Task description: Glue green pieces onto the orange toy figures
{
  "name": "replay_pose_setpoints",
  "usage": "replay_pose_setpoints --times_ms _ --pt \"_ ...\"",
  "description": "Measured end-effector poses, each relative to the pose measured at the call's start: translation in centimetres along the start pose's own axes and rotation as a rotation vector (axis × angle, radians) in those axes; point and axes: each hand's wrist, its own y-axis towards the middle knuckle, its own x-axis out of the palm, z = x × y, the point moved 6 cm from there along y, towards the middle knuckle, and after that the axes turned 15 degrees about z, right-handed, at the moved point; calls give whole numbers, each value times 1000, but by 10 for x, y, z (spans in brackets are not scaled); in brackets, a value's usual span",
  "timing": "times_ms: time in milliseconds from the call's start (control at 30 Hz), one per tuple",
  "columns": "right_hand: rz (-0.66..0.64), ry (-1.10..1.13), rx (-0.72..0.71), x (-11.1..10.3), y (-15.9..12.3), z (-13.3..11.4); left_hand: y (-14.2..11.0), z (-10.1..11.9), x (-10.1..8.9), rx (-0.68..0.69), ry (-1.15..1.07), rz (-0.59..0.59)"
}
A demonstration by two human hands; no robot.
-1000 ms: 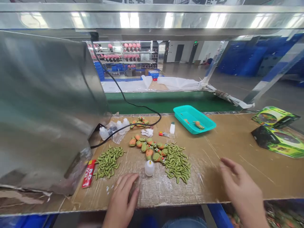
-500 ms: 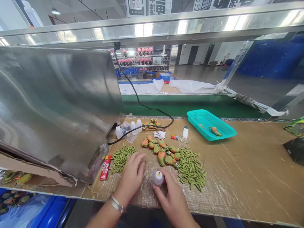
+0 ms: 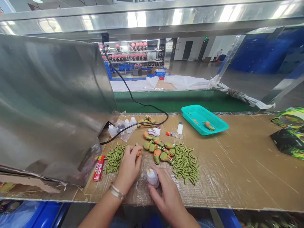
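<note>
My left hand [image 3: 129,165] rests on the taped cardboard worktop [image 3: 237,171], its fingers curled over an orange and green toy piece [image 3: 138,151] at the edge of the cluster. My right hand [image 3: 166,193] is closed round a small white squeeze bottle [image 3: 152,176] that stands upright near the front edge. A cluster of orange and green toy bodies [image 3: 158,148] lies just beyond both hands. One pile of small green parts [image 3: 114,157] lies left of my left hand, a larger green pile [image 3: 185,162] right of the bottle.
A big shiny metal box [image 3: 52,101] fills the left, with a black cable [image 3: 133,101] running across the worktop. A red tube [image 3: 98,168], spare white bottles [image 3: 129,124], a teal tray [image 3: 204,119] holding a toy piece, and printed packaging [image 3: 288,133] at far right. A green conveyor belt [image 3: 175,100] runs behind.
My right hand came in from the right and closed on the white bottle. My left hand moved forward from the front edge onto a toy piece at the cluster's edge.
</note>
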Motion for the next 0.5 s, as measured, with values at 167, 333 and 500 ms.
replay_pose_setpoints --times_ms 167,333,500 --pt "13 160 150 -10 1 15 -43 -6 -33 -238 -306 12" --pt "29 310 272 -9 6 18 -76 -10 -36 -470 -547 23" --pt "52 269 263 -11 1 5 -89 -14 -32 -562 -677 -7"
